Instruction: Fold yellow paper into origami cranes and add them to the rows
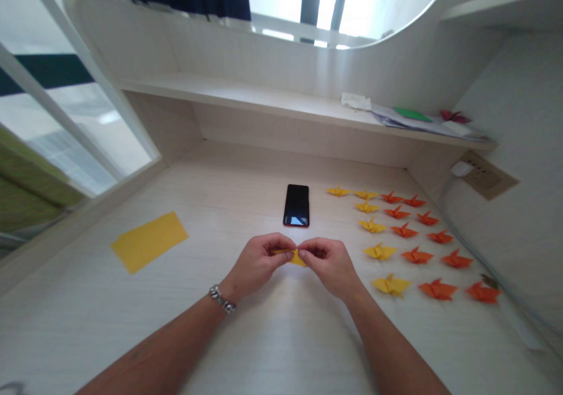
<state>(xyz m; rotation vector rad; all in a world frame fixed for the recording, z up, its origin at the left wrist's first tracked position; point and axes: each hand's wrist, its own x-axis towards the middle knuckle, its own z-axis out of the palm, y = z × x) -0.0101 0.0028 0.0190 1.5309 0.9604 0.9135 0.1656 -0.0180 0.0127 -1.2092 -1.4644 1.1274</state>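
Both hands meet over the middle of the pale wooden desk [272, 348]. My left hand [259, 263] and my right hand [329, 263] pinch a small folded piece of yellow paper [295, 258] between thumbs and fingertips, with the fingers curled closed around it. A metal bracelet [221, 299] sits on my left wrist. Just beyond the hands lies a black phone [297, 205], screen up.
A flat yellow paper sheet [149, 241] lies at the left. Rows of finished paper cranes, yellow [379, 251] and orange [417, 256], fill the right side. A shelf [264, 99] carries papers [417, 119] at the back right. A wall socket [481, 175] with a cable is on the right wall.
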